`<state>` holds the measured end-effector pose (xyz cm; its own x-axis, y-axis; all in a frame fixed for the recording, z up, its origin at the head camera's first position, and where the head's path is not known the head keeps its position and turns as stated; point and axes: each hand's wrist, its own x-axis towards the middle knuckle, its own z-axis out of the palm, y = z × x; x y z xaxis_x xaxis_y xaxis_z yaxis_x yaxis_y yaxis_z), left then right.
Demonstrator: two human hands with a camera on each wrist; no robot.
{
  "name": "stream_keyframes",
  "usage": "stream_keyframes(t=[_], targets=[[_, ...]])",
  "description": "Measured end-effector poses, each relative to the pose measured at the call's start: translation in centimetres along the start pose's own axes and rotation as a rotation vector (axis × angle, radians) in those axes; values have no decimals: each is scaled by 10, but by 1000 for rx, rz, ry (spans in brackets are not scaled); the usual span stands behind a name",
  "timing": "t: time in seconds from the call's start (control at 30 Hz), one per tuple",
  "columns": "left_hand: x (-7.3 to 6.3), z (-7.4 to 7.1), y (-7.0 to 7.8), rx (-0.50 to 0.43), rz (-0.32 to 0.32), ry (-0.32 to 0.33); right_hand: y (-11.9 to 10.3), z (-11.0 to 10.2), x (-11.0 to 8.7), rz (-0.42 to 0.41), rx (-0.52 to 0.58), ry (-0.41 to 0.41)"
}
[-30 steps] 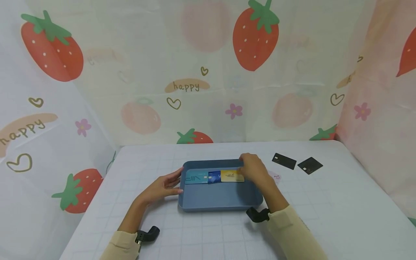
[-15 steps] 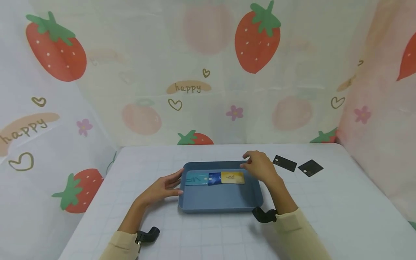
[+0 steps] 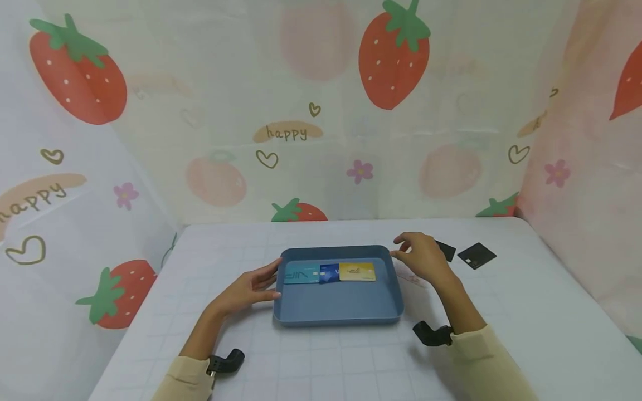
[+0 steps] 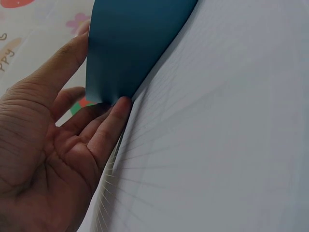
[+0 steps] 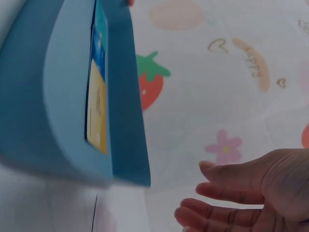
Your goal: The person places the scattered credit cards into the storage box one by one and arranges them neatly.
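Bank cards [image 3: 330,274] lie in a row in the far half of a blue tray [image 3: 338,303]: teal with large lettering, dark blue showing as a narrower strip, and glossy yellow. The left hand's [image 3: 251,287] fingers, spread, touch the tray's left side. Just beyond its right side, the right hand's [image 3: 423,257] fingers are loosely bent, thumb apart, near two black cards [image 3: 477,255] on the desk [image 3: 321,362].

The left arm [image 3: 203,328] and right arm [image 3: 462,303] reach forward. The left hand [image 3: 248,288] spreads its thumb and fingers apart. The right hand [image 3: 421,257] has softly bent fingers.
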<state>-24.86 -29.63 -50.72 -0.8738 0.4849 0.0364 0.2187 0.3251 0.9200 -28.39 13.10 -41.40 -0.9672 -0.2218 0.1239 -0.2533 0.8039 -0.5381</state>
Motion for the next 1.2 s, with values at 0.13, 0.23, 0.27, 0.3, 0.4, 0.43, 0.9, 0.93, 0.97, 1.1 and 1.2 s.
stream_keyframes(t=[0.13, 0.23, 0.27, 0.3, 0.4, 0.43, 0.9, 0.93, 0.97, 1.1, 1.2], targets=[[0, 0, 0, -4, -3, 0, 13, -4, -1, 7, 11, 5], [1, 0, -1, -9, -5, -2, 21, -6, -2, 19, 29, -1], [1, 1, -1, -9, -6, -3, 23, -6, -2, 24, 32, -4], [1, 1, -2, -9, -5, -3, 25, -6, -2, 29, 30, -8], [2, 1, -4, -10, -4, -7, 30, -5, -2, 41, 29, -21], [2, 1, -4, -10, -4, -7, 32, -5, -1, 44, 29, -25], [2, 0, -2, -13, 2, -6, 50, 0, 3, 86, -5, -79], [2, 0, -2, -13, 2, -8, 51, 0, 3, 90, -9, -80], [2, 0, -3, -13, 1, -10, 52, 1, 3, 96, -17, -82], [2, -1, -4, -13, 0, -11, 54, 3, 3, 128, -50, -92], [2, -1, -5, -11, 3, -10, 55, 4, 3, 165, -73, -112]])
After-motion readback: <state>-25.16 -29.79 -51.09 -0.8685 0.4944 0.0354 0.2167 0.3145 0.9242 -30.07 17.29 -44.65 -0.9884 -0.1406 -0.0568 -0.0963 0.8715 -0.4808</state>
